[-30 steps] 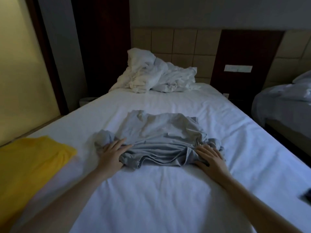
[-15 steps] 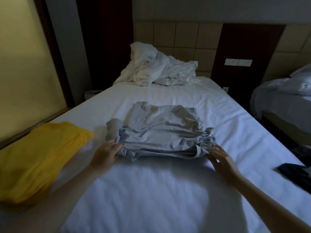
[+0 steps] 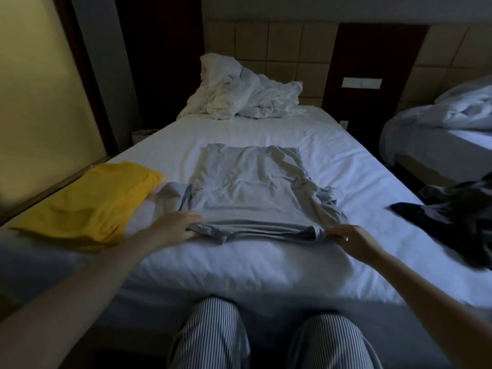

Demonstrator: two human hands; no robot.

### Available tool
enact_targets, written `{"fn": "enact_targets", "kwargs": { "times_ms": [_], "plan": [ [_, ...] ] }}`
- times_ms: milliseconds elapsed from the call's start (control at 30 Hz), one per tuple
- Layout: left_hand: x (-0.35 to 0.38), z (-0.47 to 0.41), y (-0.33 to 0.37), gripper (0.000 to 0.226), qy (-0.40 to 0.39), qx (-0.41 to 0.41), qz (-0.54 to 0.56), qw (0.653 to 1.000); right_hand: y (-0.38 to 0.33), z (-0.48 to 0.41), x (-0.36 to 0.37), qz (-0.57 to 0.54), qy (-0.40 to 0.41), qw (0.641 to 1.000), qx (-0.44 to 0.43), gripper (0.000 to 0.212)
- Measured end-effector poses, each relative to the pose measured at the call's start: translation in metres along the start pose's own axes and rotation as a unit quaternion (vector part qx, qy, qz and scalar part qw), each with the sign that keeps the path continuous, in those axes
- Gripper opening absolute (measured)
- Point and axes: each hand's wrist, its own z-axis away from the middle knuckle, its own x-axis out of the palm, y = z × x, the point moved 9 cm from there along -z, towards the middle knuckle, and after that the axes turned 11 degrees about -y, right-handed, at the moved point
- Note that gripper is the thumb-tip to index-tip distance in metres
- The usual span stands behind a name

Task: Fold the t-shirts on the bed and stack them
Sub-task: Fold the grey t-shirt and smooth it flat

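The pale grey cotton t-shirt (image 3: pixel 250 187) lies flat at frame centre on the white-sheeted bed (image 3: pixel 239 265). Its long axis runs from the near edge up toward the headboard. The left hand (image 3: pixel 177 227) grips the lower-left corner, fingers (image 3: pixel 190 219) curled over the doubled edge. The right hand (image 3: pixel 351 239) pinches the lower-right corner. The shirt body lies beyond both hands, toward the frame top, equally near each. The likely next fold carries this edge upward. A folded yellow t-shirt (image 3: pixel 87 206) lies at centre left.
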Motion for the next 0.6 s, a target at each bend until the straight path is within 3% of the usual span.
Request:
{"fn": "enact_targets", "kwargs": {
  "times_ms": [100, 167, 267, 367, 467, 533, 600],
  "plan": [
    [0.006, 0.011, 0.0, 0.035, -0.019, -0.02, 0.096, 0.995, 0.001, 0.011, 0.029, 0.002, -0.202, 0.977, 0.073, 0.043],
    [0.021, 0.019, 0.004, 0.048, -0.075, -0.038, 0.094, 0.992, -0.008, 0.013, 0.033, 0.015, -0.243, 0.968, 0.066, 0.046],
    [0.027, 0.023, 0.0, 0.039, -0.047, -0.062, 0.1, 0.992, -0.017, 0.009, 0.022, -0.009, -0.196, 0.979, 0.062, 0.027],
    [0.002, 0.037, 0.006, 0.005, 0.099, -0.036, 0.228, 0.968, -0.02, 0.012, -0.001, -0.09, -0.048, 0.991, 0.083, 0.016],
    [-0.025, 0.053, 0.001, 0.009, 0.212, -0.008, 0.317, 0.924, -0.021, 0.022, -0.023, -0.173, 0.063, 0.978, 0.093, 0.014],
    [-0.024, 0.057, -0.003, 0.012, 0.203, -0.015, 0.304, 0.931, -0.027, 0.023, -0.025, -0.131, 0.026, 0.988, 0.077, 0.014],
    [0.004, 0.051, -0.003, 0.015, 0.097, -0.027, 0.213, 0.972, -0.038, 0.028, 0.0, -0.061, -0.106, 0.991, 0.055, 0.014]
  ]
}}
